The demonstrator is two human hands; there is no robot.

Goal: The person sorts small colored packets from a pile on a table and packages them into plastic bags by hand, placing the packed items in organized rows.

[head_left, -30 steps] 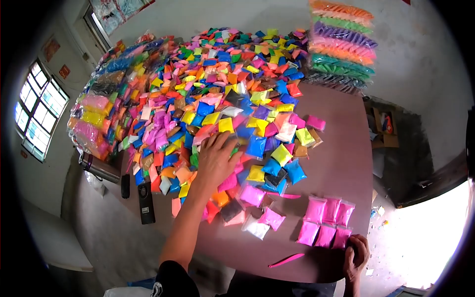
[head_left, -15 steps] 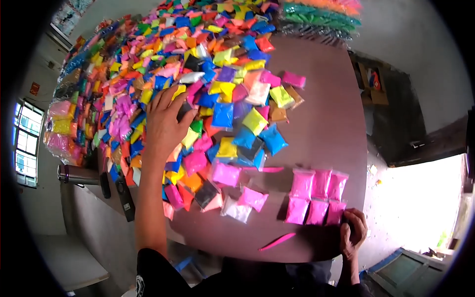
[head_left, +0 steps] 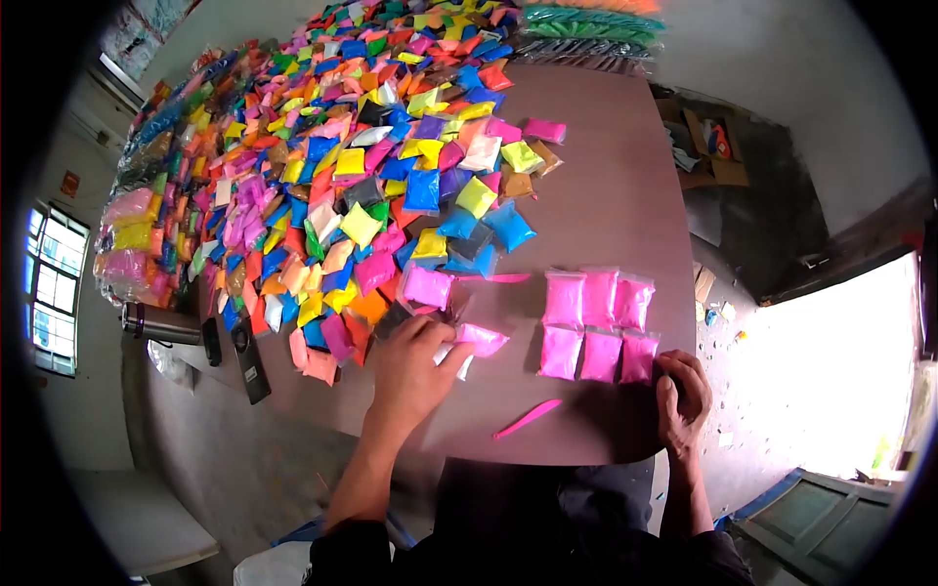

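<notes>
My left hand point(head_left: 415, 361) reaches down at the near edge of the packet pile. Its thumb and fingers close around a white packet point(head_left: 466, 372), which the hand partly covers. Right beside the thumb lies a pink packet point(head_left: 483, 340), and another pink packet point(head_left: 428, 286) is just beyond the fingers. My right hand point(head_left: 685, 398) rests at the table's right edge, loosely curled, thumb apart from the fingers, holding nothing. Its fingertips are next to the lower right packet point(head_left: 639, 358) of several pink packets point(head_left: 601, 354) laid in two rows.
A large heap of coloured packets point(head_left: 293, 176) covers the table's point(head_left: 606, 176) left side. A pink plastic tool point(head_left: 528, 418) lies near the front edge. A steel flask point(head_left: 161, 323) and a black remote-like object point(head_left: 250, 366) are at left; bundled bags point(head_left: 586, 39) lie at the far end.
My left hand has come from the middle of the heap towards me, down to the white packet. My right hand stays beside the pink rows. The camera view has shifted.
</notes>
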